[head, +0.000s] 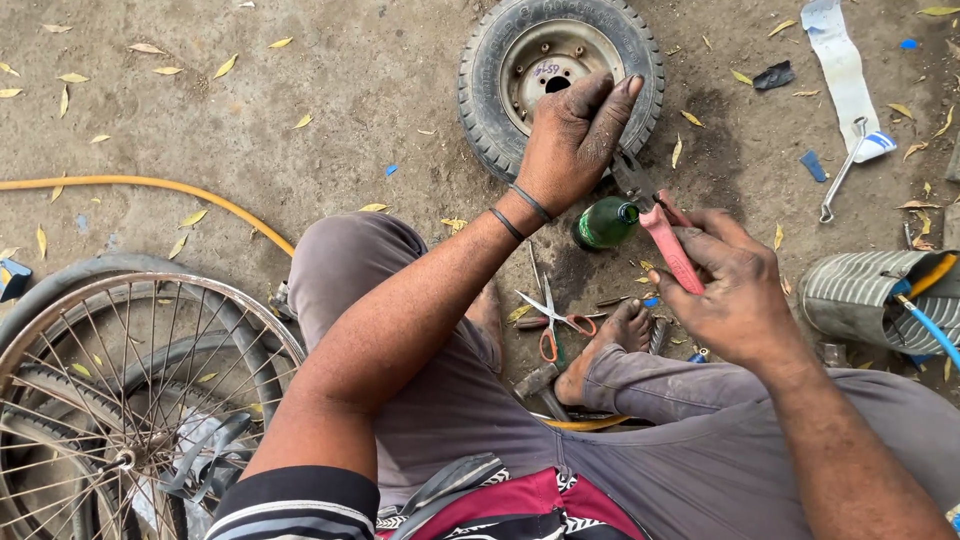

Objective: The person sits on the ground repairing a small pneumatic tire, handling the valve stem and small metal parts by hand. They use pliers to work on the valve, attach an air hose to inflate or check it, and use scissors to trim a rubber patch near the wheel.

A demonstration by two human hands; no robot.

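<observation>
My right hand (735, 285) grips the red handles of a pair of pliers (668, 243), whose dark metal jaws point up and left. My left hand (572, 137) is raised above the ground with its fingers loosely together; it rests against the jaw end of the pliers, and I cannot tell whether it grips them. Two dark bands circle my left wrist. Just below that hand a green glass bottle (605, 223) stands on the dirt. A small tyre on a metal rim (558, 72) lies flat on the ground beyond my left hand.
Orange-handled scissors (552, 322) and small tools lie between my legs near my bare foot (605, 345). A spoked bicycle wheel (110, 390) lies at the lower left, a yellow hose (150, 186) behind it. A wrench (842, 172) and a striped bag (872, 296) are at the right.
</observation>
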